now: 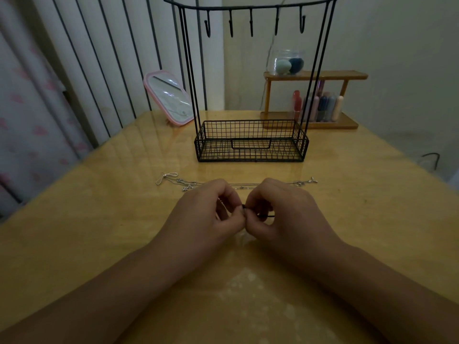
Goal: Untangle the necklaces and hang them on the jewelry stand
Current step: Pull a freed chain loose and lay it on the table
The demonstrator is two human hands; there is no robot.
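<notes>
Necklaces point(238, 185) lie left-right behind hands; left hand point(211, 209), right hand point(280, 207) fingers pinch dark cord point(263, 215), apparently

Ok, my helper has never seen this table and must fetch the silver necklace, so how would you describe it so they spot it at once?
Start at the black wire jewelry stand on the yellow table. In front of its basket, just beyond the two hands, the silver necklace lies stretched sideways. It is thin and shiny, with a small loop at its left end, unlike the dark cord the hands pinch.
</notes>
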